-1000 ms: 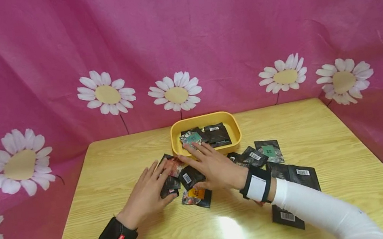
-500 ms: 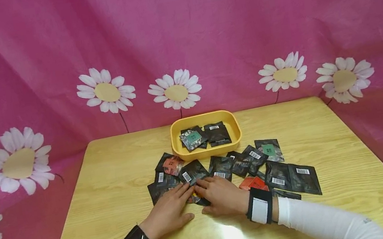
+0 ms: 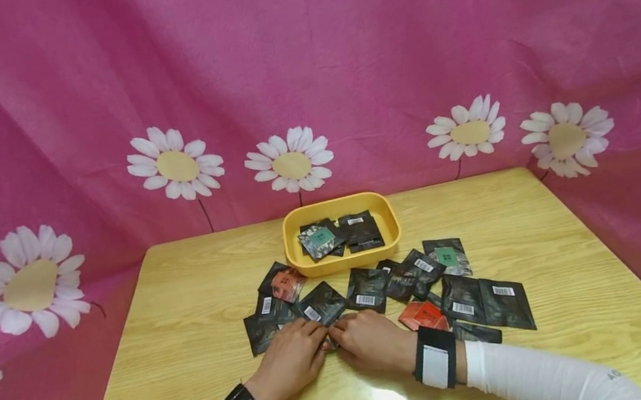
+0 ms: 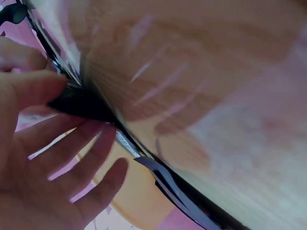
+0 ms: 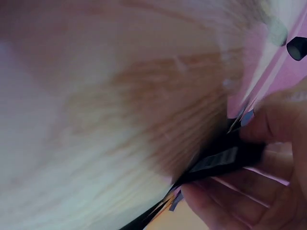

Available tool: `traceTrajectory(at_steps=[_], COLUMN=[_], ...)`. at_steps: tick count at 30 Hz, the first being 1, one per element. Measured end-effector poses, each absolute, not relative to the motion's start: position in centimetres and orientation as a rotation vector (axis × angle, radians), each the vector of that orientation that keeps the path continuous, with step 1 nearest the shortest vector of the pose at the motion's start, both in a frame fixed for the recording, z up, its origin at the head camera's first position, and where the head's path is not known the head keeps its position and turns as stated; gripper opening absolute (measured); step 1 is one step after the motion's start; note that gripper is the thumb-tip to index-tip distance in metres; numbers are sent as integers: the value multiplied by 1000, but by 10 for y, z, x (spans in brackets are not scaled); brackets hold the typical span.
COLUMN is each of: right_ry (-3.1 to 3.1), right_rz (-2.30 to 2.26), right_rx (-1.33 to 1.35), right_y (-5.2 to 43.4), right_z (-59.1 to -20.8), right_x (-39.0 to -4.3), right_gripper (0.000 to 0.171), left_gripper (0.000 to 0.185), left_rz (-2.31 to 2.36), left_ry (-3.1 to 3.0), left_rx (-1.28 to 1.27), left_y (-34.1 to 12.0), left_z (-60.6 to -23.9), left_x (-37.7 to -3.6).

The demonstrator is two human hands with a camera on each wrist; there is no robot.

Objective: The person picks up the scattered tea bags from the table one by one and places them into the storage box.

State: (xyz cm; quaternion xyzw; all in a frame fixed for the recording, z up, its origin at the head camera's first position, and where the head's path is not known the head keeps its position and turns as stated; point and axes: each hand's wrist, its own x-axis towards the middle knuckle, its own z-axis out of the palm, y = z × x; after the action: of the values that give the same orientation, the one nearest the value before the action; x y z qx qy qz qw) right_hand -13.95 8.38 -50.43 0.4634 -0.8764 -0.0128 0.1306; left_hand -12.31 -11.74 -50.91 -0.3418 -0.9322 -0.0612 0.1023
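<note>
My left hand (image 3: 294,359) and right hand (image 3: 372,339) meet low over the near middle of the table. Between their fingertips shows a small patch of a black sachet (image 3: 330,344), mostly covered by the fingers. In the left wrist view my thumb and fingers pinch the dark sachet (image 4: 84,103). The right wrist view has the right thumb and fingers gripping it too, a pale barcode label (image 5: 216,160) on the side seen there. Just beyond the hands lie another black sachet with a barcode (image 3: 323,303) and one with a red picture (image 3: 287,284).
A yellow tray (image 3: 347,266) holding several sachets stands behind the hands. More black sachets (image 3: 506,302) spread to the right, with a red-labelled one (image 3: 425,314) among them. Pink flowered cloth (image 3: 364,71) hangs behind the wooden table (image 3: 183,274).
Both hands came back from near the tray, the right hand uncovering it, and closed together on the sachet with the orange-yellow label. A sachet now lies in front of the tray where the right hand was.
</note>
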Motion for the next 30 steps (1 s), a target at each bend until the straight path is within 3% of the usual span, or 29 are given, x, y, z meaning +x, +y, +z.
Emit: traceTrajectory(at_steps=[3,11,18,23,30], right_ry=[-2531,-2488,-2467,-2421,-2398], right_rz=[-42,4,162,247,210], right_rx=[1336,1305,1278,1271,1171], right_y=[85,90,95,100,113], right_z=[-503,-492,-470,-443,-405], right_x=[-139,-138,-144,-158,-184], right_gripper=[5,13,7,10,14], left_gripper=[16,3,10,14,6], left_rz=[-195,-325,-417,-309,-113], left_ry=[-2702,-2716,-2667,-2577,-2377], left_rx=[-996,-962,-952,-1003,-1032], left_y=[-117,-114,-110,-106,-93], left_z=[-510,-504,-482,-458,-419], left_x=[-123,-120,-125,-141,-179])
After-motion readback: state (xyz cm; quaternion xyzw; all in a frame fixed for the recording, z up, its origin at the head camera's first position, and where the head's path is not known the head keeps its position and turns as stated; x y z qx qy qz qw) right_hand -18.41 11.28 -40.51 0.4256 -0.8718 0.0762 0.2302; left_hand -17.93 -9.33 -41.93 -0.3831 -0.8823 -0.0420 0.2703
